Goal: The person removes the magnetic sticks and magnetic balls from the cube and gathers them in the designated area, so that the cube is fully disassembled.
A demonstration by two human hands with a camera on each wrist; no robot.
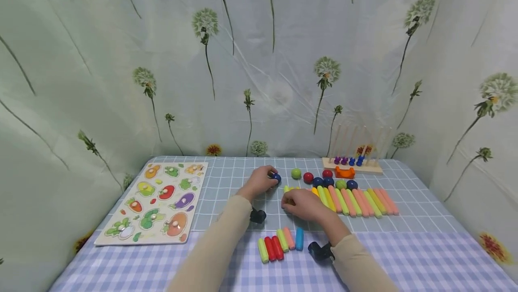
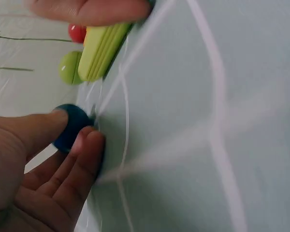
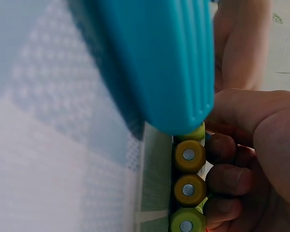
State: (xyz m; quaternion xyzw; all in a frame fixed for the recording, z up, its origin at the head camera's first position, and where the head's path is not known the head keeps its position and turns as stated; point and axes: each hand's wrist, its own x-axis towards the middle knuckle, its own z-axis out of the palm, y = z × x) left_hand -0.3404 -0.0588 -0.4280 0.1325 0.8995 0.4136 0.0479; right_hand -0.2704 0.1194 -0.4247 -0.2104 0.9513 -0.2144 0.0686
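My left hand [image 1: 260, 181] pinches a glossy dark blue ball [image 1: 277, 178] between thumb and fingertips, low over the grey cloth. In the left wrist view the same ball [image 2: 72, 126] sits between thumb and fingers. My right hand [image 1: 306, 204] is at the left end of a row of magnetic rods [image 1: 351, 203], yellow-green, yellow and salmon. Its loosely bent fingers lie against rods with round metal ends [image 3: 190, 189] in the right wrist view. A blue rod [image 3: 169, 63] looms near that camera, in front of the thumb.
Several red, green and blue balls [image 1: 308, 177] and an orange curved piece [image 1: 345, 173] stand behind the row. A wooden peg stand [image 1: 374, 168] is at the back right. Loose rods [image 1: 277, 248] lie near me. A vegetable puzzle board [image 1: 194, 233] is at left.
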